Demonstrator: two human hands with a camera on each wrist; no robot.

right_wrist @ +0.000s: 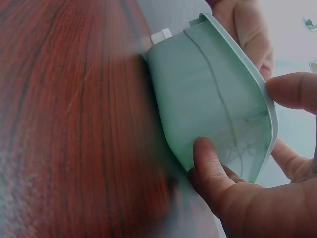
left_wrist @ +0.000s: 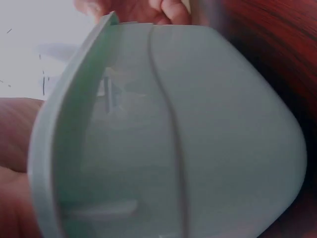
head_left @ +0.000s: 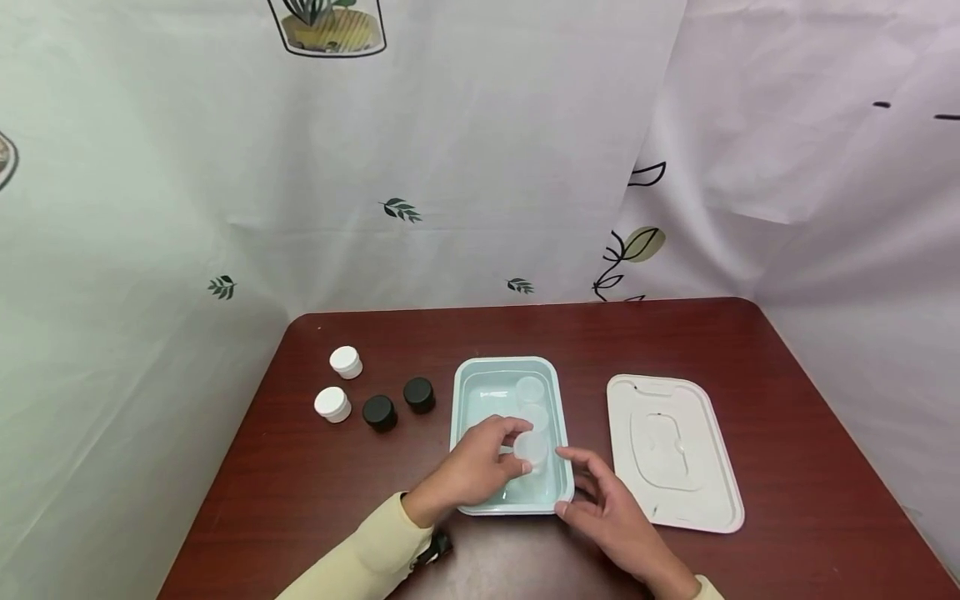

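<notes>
The left hand (head_left: 480,467) reaches into the near end of a pale green tray (head_left: 468,400), its fingers and thumb curled round a small clear cup (head_left: 532,447), which it holds just above the tray floor. Two more clear cups (head_left: 531,400) sit in a row beyond it at 12 o'clock, close along the tray's right wall. The right hand (head_left: 607,512) is at the tray's near right corner, about 5 o'clock from the held cup. Its fingers are loosely spread; the thumb presses the outside wall and a fingertip rests on the rim, as the right wrist view shows (right_wrist: 208,158), so it steadies the tray without closing round it.

The tray stands near the middle of the dark red wooden counter (head_left: 787,467). At 3 o'clock from it a white lid (head_left: 675,450) lies flat, well apart, with a strip of bare wood between the two. At 9 o'clock stand four small jars: two with white caps (head_left: 339,383) farther left and two with black caps (head_left: 399,404) nearer the tray, none touching it. The far band of the counter toward 12 o'clock is open up to the patterned curtain (head_left: 450,167), which hangs behind and along both sides. The near edge below the wrists is bare wood too.
</notes>
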